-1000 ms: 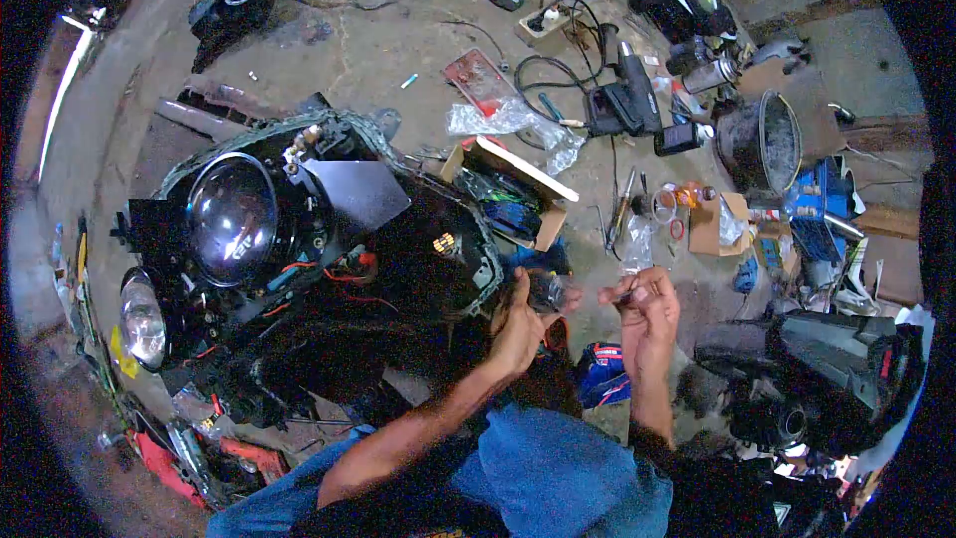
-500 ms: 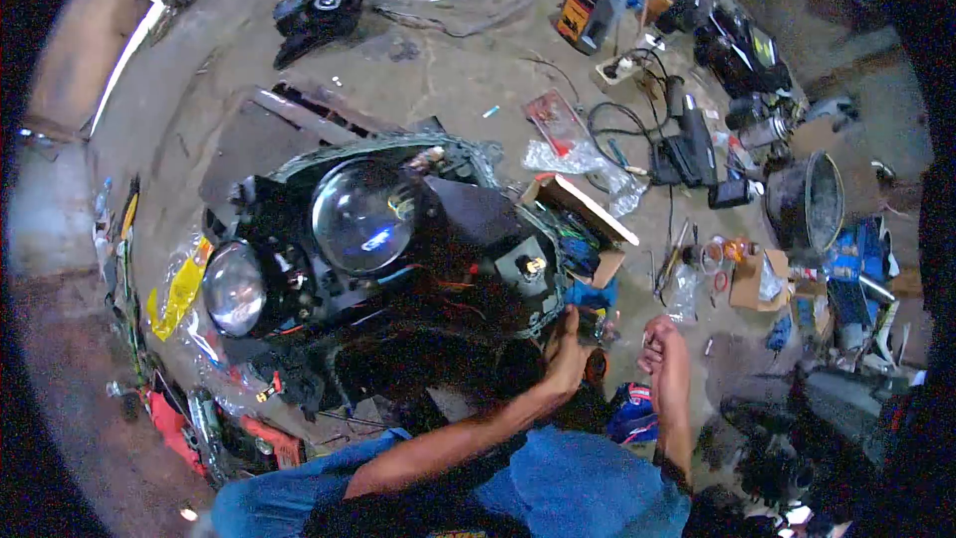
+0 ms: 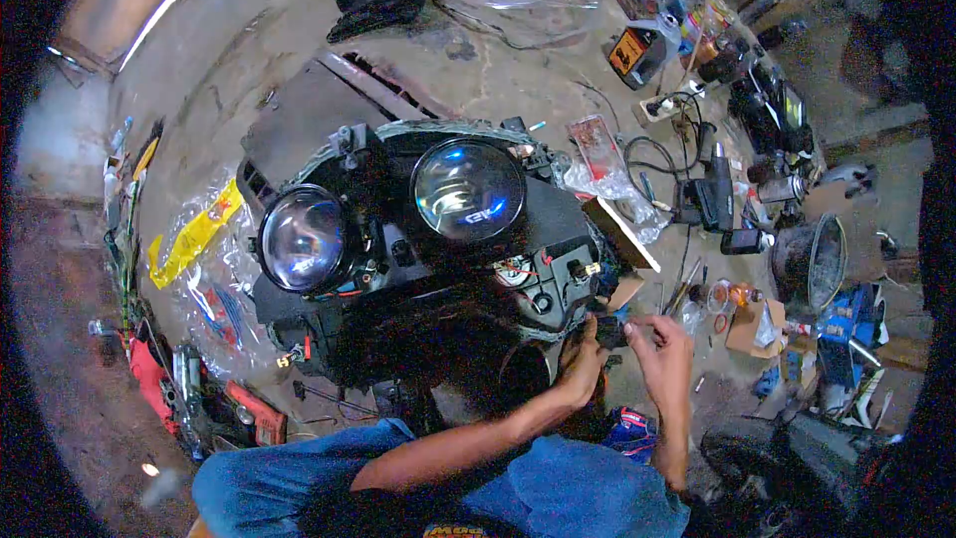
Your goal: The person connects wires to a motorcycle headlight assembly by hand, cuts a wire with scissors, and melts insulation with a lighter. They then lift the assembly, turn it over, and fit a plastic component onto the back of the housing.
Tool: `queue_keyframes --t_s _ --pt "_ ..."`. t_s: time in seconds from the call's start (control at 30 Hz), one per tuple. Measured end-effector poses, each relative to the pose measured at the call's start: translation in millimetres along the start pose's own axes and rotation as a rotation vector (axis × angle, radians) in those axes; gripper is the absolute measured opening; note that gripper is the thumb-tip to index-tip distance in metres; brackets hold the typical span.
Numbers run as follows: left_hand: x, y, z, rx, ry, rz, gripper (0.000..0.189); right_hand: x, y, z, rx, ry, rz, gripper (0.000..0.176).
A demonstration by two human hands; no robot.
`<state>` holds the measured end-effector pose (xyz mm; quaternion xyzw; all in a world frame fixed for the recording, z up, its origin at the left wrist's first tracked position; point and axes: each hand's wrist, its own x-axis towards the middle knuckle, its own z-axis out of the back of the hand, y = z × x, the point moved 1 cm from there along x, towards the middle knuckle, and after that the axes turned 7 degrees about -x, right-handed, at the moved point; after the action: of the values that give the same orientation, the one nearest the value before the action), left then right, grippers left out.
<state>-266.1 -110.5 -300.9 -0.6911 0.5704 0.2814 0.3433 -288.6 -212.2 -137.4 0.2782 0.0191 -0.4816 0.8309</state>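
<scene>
A black headlight assembly [image 3: 553, 229] rests in front of my knees, with one large round projector lens [image 3: 468, 189] and a smaller round lens [image 3: 302, 239] facing up. My left hand [image 3: 580, 367] is closed around the lower right corner of the housing, its thumb on top. Beside it, my right hand [image 3: 662, 351] pinches at a small dark piece [image 3: 607, 332] near that corner. What exactly the right fingertips hold is too small to make out. A small connector with a brass-coloured end [image 3: 593, 268] sits on the housing just above my hands.
A heat gun [image 3: 712, 189] lies on the floor to the right, its cable looped. Beyond it stand a metal bucket [image 3: 812, 259] and a black bottle [image 3: 637, 55]. Clear plastic with a yellow strip [image 3: 199, 234] lies at left. Red-handled tools [image 3: 259, 413] are by my left knee.
The headlight assembly has turned, its lenses now facing up more. My right hand has moved left and up, its fingertips now close to the left hand. The whole view has shifted slightly.
</scene>
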Motion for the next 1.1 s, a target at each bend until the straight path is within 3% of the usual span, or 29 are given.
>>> queue_keyframes --t_s 0.17,0.27,0.37,0.5,0.57,0.6,0.7,0.73,1.0,1.1 --pt "-30.2 -19.7 -21.3 -0.103 0.192 -0.093 0.052 27.8 9.7 9.7 0.07 -0.127 0.012 0.023" --pt "-3.0 11.9 14.0 -0.021 0.293 -0.053 0.05 46.5 46.6 23.4 0.033 -0.154 -0.019 0.024" --pt "-14.5 9.8 13.9 0.278 0.098 0.121 0.04 74.3 50.4 -5.4 0.234 -0.204 0.082 0.023" --pt "-20.0 -13.4 4.0 1.173 0.417 -0.139 0.026 97.5 51.0 -38.4 0.194 -0.236 0.155 0.022" --pt "-48.8 -25.0 -10.7 1.348 0.421 -0.237 0.022 105.7 40.4 -56.1 0.15 -0.254 0.183 0.022" --pt "-67.8 -51.7 -25.7 1.455 0.54 -0.135 0.028 106.5 40.2 -59.8 0.117 -0.265 0.164 0.024" --pt "-111.6 -99.3 -51.9 1.724 0.75 -0.276 0.027 110.0 37.8 -69.1 0.049 -0.343 0.171 0.024" --pt "-129.8 -120.0 -70.0 1.838 0.797 -0.211 0.027 110.0 38.8 -69.0 0.036 -0.347 0.157 0.024" --pt "-162.9 -146.4 -83.5 1.945 0.787 -0.361 0.026 106.7 40.1 -69.0 -0.083 -0.423 0.136 0.03" --pt "-165.7 -148.3 -80.0 1.96 0.713 -0.37 0.026 93.8 36.0 -47.4 0.167 -0.252 0.037 0.03"
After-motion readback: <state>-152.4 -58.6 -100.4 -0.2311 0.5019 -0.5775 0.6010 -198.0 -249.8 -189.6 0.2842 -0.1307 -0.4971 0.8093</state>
